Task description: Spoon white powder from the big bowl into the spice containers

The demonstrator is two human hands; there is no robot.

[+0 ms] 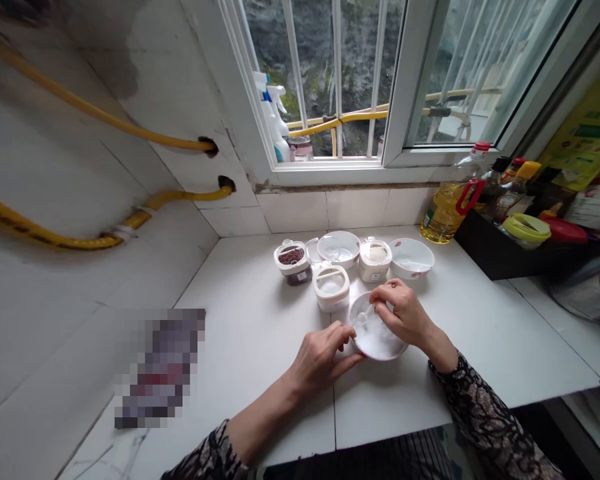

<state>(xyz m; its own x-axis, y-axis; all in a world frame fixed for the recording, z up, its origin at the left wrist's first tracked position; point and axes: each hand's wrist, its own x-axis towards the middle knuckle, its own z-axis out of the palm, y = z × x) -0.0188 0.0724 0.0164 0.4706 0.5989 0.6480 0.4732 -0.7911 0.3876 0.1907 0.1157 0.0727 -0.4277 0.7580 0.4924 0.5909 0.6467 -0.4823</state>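
Observation:
My left hand [325,350] grips the near-left rim of a small bowl [400,351], thumb low against its side. White powder [377,337] lies inside the bowl. Pinched in my right hand [403,310] is a small pale spoon [363,318], its tip down in the powder. Just behind the bowl stands an open square jar [331,300] with white contents. Another open jar [375,272] holds something off-white, and a third jar [293,275] holds dark red grains.
Two white bowls, one behind the jars [339,248] and one to their right [412,259], sit near the wall. An oil bottle [443,210] and a black box [495,250] of condiments stand at the right. A pixelated dark object [163,370] lies at left.

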